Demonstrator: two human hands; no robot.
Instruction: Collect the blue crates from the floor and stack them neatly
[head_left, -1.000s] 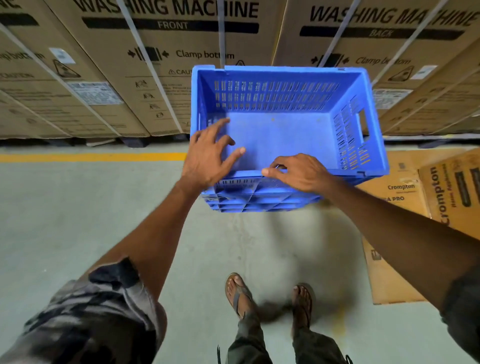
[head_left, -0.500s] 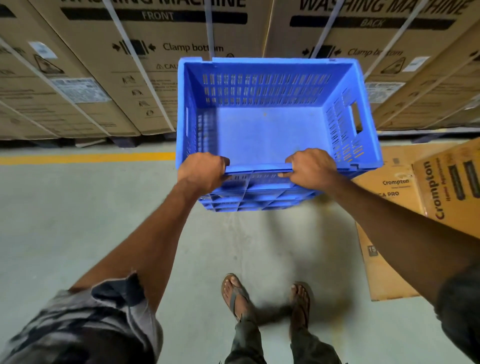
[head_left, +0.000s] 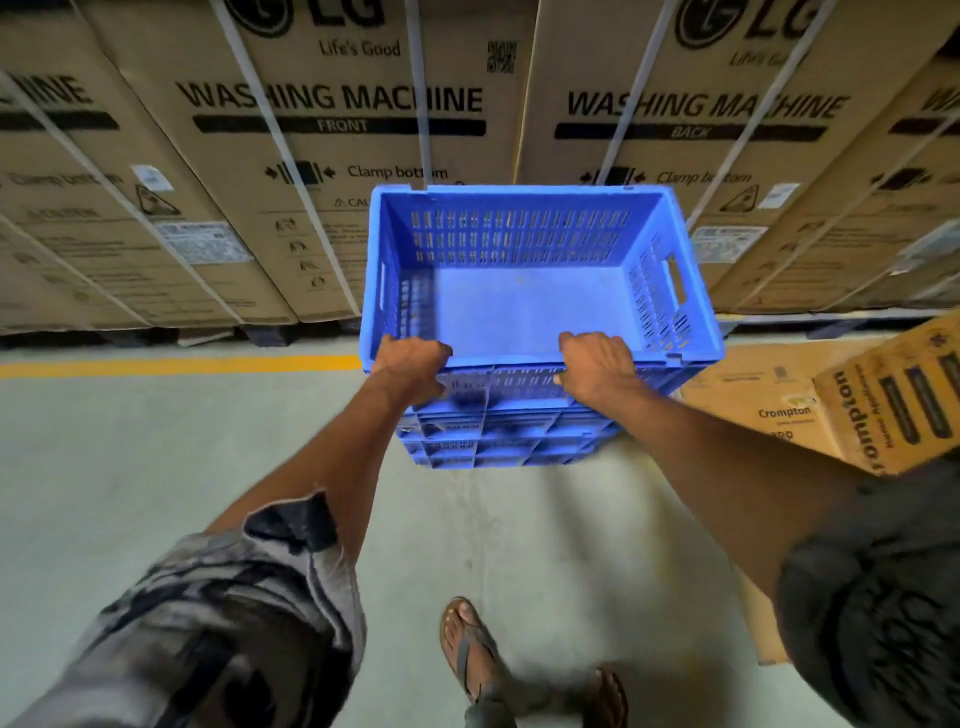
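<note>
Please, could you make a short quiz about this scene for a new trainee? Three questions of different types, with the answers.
1. True or false: the left hand and the right hand both grip the near rim of the blue crate.
2. What lies inside the crate? A) bottles B) nothing C) a box
3. Fill in: the cardboard boxes behind the crate read "WASHING ____".
Key: 1 true; 2 B; 3 MACHINE.
</note>
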